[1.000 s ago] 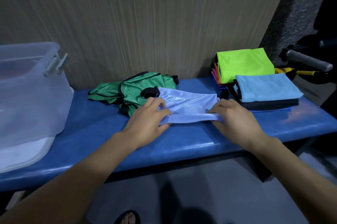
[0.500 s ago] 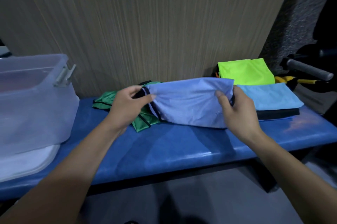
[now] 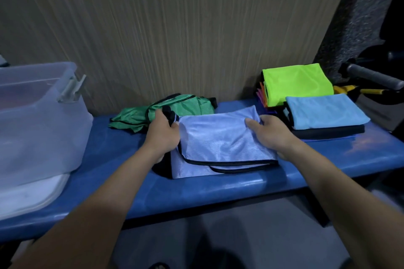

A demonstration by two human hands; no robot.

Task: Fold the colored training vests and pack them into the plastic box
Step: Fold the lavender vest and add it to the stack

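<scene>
— Where is your vest?

— Your lavender vest point(image 3: 223, 144) lies folded on the blue bench point(image 3: 218, 187), black trim along its near edge. Your left hand point(image 3: 162, 135) pinches its left corner; your right hand point(image 3: 270, 135) grips the right one, fingertips tucked under the cloth and hidden.

— And the rest?

— A crumpled green vest point(image 3: 175, 108) sits behind it. The plastic box point(image 3: 41, 120) stands at your far left, cut off by the frame, its contents too cloudy to make out. Folded vests point(image 3: 306, 98) are stacked at your right.
</scene>
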